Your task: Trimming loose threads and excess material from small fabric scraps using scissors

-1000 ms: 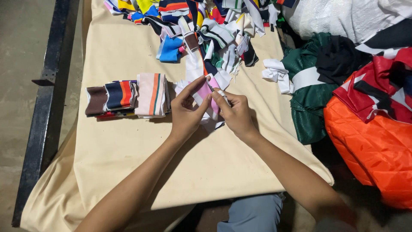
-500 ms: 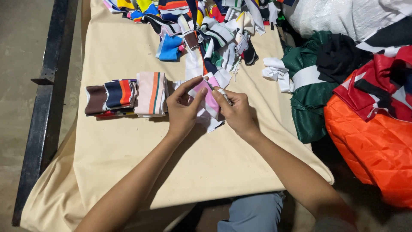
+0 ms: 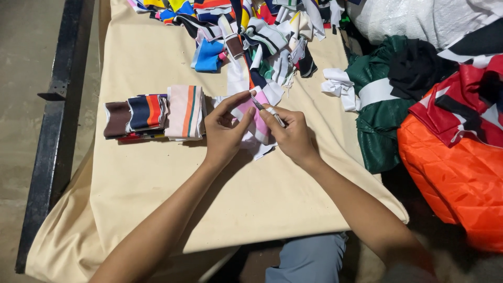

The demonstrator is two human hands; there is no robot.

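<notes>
While both forearms reach in from the bottom edge, the head view looks down on a table draped in a beige cloth [image 3: 157, 188].

Head view, hands:
- left hand [image 3: 225, 131] pinches a pink-and-white striped fabric strip [image 3: 250, 118] between thumb and fingers; grip is closed on the cloth.
- right hand [image 3: 291, 135] is closed around a small metal tool [image 3: 268, 110], whose thin tip rests on the same strip just beside the left thumb. Tool type cannot be told; it looks like a small snip or blade.
- strip lies on the beige cloth near the table's middle, under and between the 2 hands, its white end trailing toward the person.

Head view, surroundings:
- just left of the left hand, a row of folded striped pieces [image 3: 152, 112]: brown, navy-orange, and cream with orange and green stripes, laid side by side.
- at the far edge, a loose heap of mixed colour strips [image 3: 251, 31], with a blue scrap [image 3: 208, 55] at its near side.
- right of the table, green fabric with a white band [image 3: 377, 99], a red-black garment [image 3: 461, 99], and orange quilted material [image 3: 450, 178].
- a dark metal rail [image 3: 55, 120] runs along the left.
</notes>
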